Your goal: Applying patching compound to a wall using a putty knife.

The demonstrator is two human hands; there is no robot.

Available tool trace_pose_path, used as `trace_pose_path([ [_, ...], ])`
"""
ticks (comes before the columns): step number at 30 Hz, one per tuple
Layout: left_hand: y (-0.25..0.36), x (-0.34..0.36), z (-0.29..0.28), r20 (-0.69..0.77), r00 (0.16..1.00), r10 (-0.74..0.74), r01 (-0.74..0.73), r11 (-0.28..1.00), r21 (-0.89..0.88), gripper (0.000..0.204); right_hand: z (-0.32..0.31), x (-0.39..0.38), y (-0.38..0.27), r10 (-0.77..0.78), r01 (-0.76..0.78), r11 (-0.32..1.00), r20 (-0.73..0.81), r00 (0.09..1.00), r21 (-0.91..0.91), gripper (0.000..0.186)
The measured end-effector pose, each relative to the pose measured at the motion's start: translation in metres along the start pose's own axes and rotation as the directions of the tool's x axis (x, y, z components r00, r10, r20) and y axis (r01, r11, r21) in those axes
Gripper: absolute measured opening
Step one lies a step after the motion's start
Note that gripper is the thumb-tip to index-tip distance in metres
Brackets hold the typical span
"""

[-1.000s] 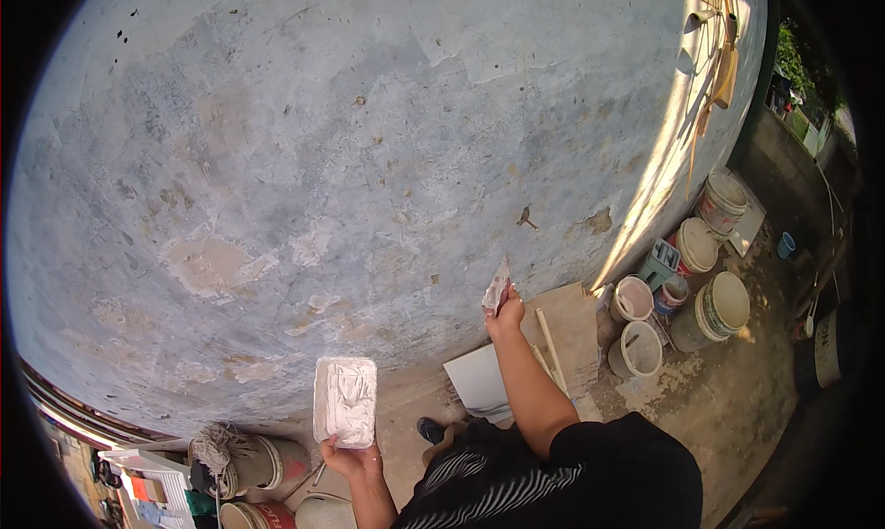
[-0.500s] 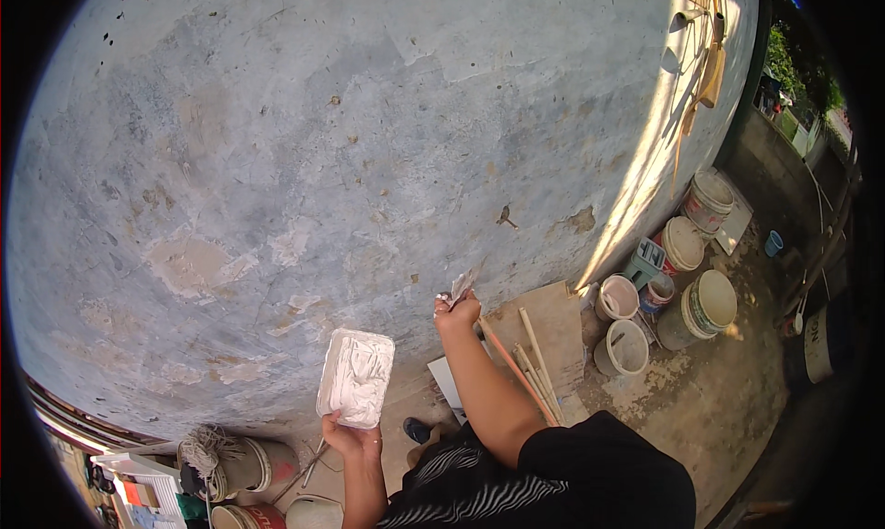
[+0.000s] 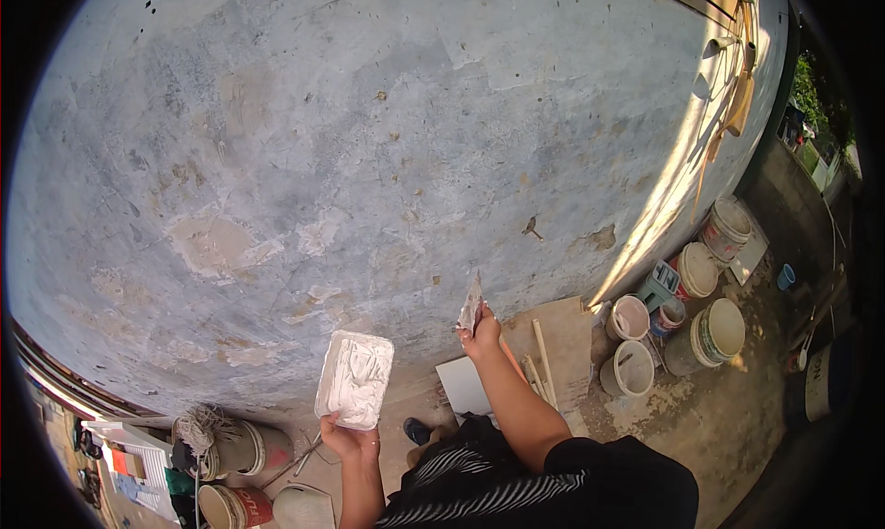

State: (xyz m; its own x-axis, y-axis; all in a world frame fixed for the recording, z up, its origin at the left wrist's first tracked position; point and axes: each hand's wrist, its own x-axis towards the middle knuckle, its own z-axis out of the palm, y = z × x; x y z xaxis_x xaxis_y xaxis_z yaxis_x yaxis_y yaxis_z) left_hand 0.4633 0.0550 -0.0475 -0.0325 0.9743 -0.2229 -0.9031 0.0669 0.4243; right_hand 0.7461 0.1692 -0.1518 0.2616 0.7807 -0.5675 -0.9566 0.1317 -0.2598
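Observation:
My left hand (image 3: 352, 437) grips the lower edge of a rectangular white tray (image 3: 358, 372), which is spread with thick white paste. In my right hand (image 3: 482, 334) is a putty knife (image 3: 472, 303), its blade pointing up and smeared with white; the fingers hide most of its handle. The knife is to the right of the tray and apart from it. Before me rises a weathered blue-grey wall (image 3: 369, 160) with scuffs, peeled spots and a pale patch (image 3: 210, 243) at the left. From this angle I cannot tell whether the blade touches the wall.
Several buckets (image 3: 717, 331) stand on the floor at the right, with wooden sticks (image 3: 542, 354) on a brown board (image 3: 567, 331) nearer. At the lower left are more buckets (image 3: 244, 451) and a string mop head (image 3: 205, 428). A white panel (image 3: 464, 386) leans near my foot.
My right hand has shifted right and slightly down, and the putty knife has turned more upright. The tray stays nearly in place. The view has swung a little left.

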Motion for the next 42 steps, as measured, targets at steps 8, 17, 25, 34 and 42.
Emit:
trace_pose_path([
  [8,-0.005,0.001,0.010,-0.014,1.000,-0.002,0.002,1.000,-0.004,0.080,-0.011,0.030,0.001,0.044,-0.021,0.979,0.114,0.992,-0.201,0.038],
  [17,0.000,-0.001,-0.003,-0.007,1.000,0.031,-0.031,0.999,-0.014,0.081,-0.004,0.031,-0.019,-0.122,0.117,0.990,-0.065,0.990,-0.085,0.037],
  [25,-0.001,-0.007,0.003,-0.014,1.000,0.014,-0.014,1.000,0.012,0.079,-0.022,0.030,-0.048,-0.163,0.167,0.983,-0.052,0.985,0.082,0.037],
  [34,-0.012,0.001,0.002,-0.002,0.999,-0.051,0.051,0.999,0.003,0.081,0.001,-0.001,-0.026,-0.039,0.043,0.916,0.018,0.999,-0.399,0.036],
  [42,-0.013,-0.002,0.006,0.017,0.998,-0.059,0.058,0.998,0.021,0.078,-0.013,-0.015,-0.080,-0.156,0.159,0.912,0.038,0.987,-0.379,0.030],
])
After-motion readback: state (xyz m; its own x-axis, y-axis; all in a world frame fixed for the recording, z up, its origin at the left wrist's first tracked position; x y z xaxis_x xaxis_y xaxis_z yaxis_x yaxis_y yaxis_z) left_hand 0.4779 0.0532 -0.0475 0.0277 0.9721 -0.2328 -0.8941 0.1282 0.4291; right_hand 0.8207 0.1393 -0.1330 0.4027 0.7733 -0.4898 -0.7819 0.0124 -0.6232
